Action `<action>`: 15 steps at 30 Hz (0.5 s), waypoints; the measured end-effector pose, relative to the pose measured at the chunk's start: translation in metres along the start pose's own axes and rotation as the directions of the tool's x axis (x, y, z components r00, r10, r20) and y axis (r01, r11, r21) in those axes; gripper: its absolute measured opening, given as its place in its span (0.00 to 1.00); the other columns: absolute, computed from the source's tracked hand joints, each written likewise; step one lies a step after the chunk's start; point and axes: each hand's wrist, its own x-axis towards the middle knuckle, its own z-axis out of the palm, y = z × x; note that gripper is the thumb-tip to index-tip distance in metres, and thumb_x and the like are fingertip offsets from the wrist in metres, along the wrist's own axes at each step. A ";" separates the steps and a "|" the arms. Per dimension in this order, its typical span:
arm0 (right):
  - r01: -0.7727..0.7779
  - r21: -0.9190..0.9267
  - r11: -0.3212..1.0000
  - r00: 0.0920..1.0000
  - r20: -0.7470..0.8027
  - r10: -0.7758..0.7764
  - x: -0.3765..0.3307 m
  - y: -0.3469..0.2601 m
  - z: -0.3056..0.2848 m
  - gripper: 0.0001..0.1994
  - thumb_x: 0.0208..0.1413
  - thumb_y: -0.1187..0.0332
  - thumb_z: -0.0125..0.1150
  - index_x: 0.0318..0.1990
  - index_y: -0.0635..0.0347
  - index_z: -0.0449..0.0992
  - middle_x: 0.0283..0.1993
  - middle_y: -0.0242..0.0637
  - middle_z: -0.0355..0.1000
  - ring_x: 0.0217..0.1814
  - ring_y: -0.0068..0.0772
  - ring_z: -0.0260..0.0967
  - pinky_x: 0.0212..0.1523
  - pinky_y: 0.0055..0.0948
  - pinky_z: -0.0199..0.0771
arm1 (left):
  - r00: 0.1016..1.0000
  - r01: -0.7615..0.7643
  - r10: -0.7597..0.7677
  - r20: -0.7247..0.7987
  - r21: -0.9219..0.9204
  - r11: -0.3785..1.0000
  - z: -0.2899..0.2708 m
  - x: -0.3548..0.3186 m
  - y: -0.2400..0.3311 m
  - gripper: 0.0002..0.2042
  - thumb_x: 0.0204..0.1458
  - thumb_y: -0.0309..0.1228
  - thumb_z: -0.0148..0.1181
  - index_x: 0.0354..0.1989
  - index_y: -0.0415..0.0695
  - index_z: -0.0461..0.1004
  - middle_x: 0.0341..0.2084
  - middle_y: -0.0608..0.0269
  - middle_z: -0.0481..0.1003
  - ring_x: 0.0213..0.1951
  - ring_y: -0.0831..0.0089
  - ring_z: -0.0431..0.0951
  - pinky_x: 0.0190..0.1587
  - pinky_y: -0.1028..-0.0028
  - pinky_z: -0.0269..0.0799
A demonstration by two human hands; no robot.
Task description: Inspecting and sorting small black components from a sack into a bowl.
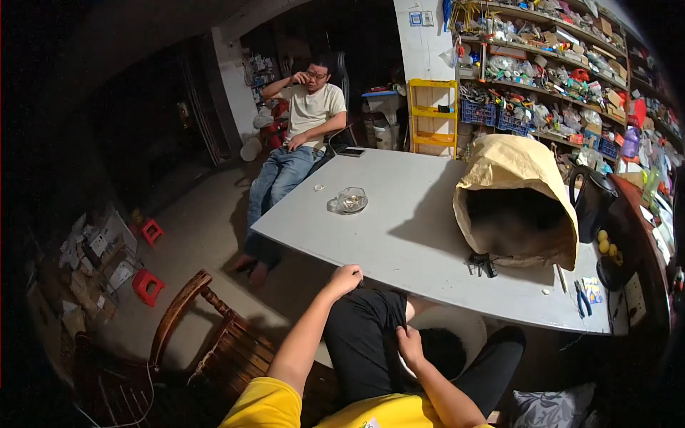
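Note:
I sit at the table with black trousers (pixel 360 335) drawn up over one knee, where some bare skin shows. My left hand (pixel 345 278) is closed at the knee, close by the table's near edge, with dark cloth at its fingertips. Lower down, my right hand (pixel 409 344) pinches a fold of the same trouser leg. Between my legs stands a white tub (pixel 477 329) with a dark mass (pixel 444 349) inside, partly hidden by my arm and leg. A large yellowish paper sack (pixel 510 160) lies on the table, its mouth toward me and dark inside.
On the grey table (pixel 321 235) are a glass ashtray (pixel 352 200), a phone (pixel 352 152), a small black object (pixel 484 265), blue-handled pliers (pixel 583 299) and a black kettle (pixel 592 200). Another person (pixel 314 114) sits beyond. A wooden chair (pixel 232 342) stands left; crowded shelves (pixel 549 78) line the back.

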 end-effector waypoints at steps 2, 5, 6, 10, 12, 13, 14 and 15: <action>0.020 0.035 0.999 1.000 0.003 -0.020 0.004 -0.002 0.002 0.15 0.53 0.63 0.47 0.30 0.70 0.70 0.21 0.33 0.66 0.25 0.21 0.59 0.28 0.25 0.61 | 1.000 0.003 -0.005 -0.031 -0.068 0.998 -0.003 -0.005 0.001 0.07 0.46 0.30 0.49 0.27 0.41 0.71 0.14 0.63 0.68 0.18 0.75 0.66 0.22 0.73 0.61; -0.041 -0.025 0.999 0.999 0.035 0.042 0.012 -0.013 0.010 0.15 0.53 0.63 0.47 0.33 0.70 0.71 0.25 0.37 0.70 0.28 0.25 0.64 0.32 0.27 0.64 | 0.994 -0.038 0.032 -0.105 -0.048 0.998 -0.008 -0.011 -0.008 0.06 0.45 0.29 0.49 0.27 0.42 0.71 0.14 0.63 0.67 0.17 0.76 0.65 0.22 0.74 0.60; -0.040 -0.026 0.999 0.998 0.037 0.041 0.012 -0.016 0.013 0.15 0.53 0.62 0.47 0.34 0.70 0.71 0.26 0.38 0.71 0.29 0.26 0.65 0.33 0.28 0.65 | 0.992 -0.030 0.024 -0.122 -0.046 0.998 -0.011 -0.013 -0.008 0.05 0.46 0.29 0.49 0.27 0.42 0.71 0.13 0.64 0.66 0.17 0.76 0.64 0.21 0.74 0.59; -0.089 0.062 0.994 0.994 0.064 0.085 0.023 -0.016 0.023 0.15 0.53 0.62 0.48 0.35 0.69 0.72 0.28 0.39 0.71 0.31 0.27 0.65 0.35 0.28 0.65 | 0.991 0.105 -0.120 -0.066 -0.190 0.976 -0.021 -0.020 0.004 0.04 0.43 0.27 0.50 0.23 0.42 0.71 0.13 0.61 0.67 0.18 0.75 0.67 0.23 0.72 0.62; -0.117 0.015 0.993 0.991 0.073 0.116 0.033 0.005 0.030 0.15 0.53 0.62 0.48 0.35 0.68 0.71 0.27 0.37 0.70 0.30 0.27 0.64 0.35 0.28 0.64 | 0.995 0.077 -0.088 -0.045 -0.196 0.978 -0.016 -0.017 -0.001 0.04 0.46 0.28 0.50 0.25 0.43 0.71 0.12 0.67 0.64 0.16 0.80 0.61 0.18 0.76 0.56; -0.141 -0.023 0.990 0.985 0.096 0.142 0.037 0.016 0.034 0.15 0.53 0.62 0.48 0.35 0.68 0.71 0.27 0.36 0.70 0.30 0.27 0.64 0.35 0.27 0.64 | 0.995 0.038 -0.051 -0.083 -0.151 0.988 -0.015 -0.017 -0.001 0.05 0.46 0.28 0.50 0.25 0.42 0.71 0.12 0.66 0.64 0.16 0.79 0.62 0.19 0.75 0.56; -0.138 -0.019 0.990 0.985 0.097 0.140 0.036 0.024 0.036 0.15 0.53 0.62 0.48 0.35 0.68 0.71 0.27 0.36 0.70 0.30 0.27 0.64 0.35 0.27 0.64 | 0.993 -0.003 -0.010 -0.120 -0.107 0.994 -0.013 -0.017 0.000 0.05 0.46 0.28 0.50 0.24 0.42 0.70 0.12 0.65 0.64 0.17 0.79 0.62 0.20 0.74 0.57; -0.136 0.039 0.990 0.978 0.165 0.128 0.033 0.032 0.037 0.15 0.53 0.62 0.48 0.36 0.68 0.71 0.29 0.38 0.71 0.32 0.28 0.66 0.36 0.29 0.64 | 0.985 -0.056 0.044 -0.168 -0.066 0.996 -0.010 -0.017 0.000 0.05 0.45 0.28 0.50 0.24 0.41 0.70 0.13 0.59 0.67 0.19 0.72 0.67 0.23 0.72 0.61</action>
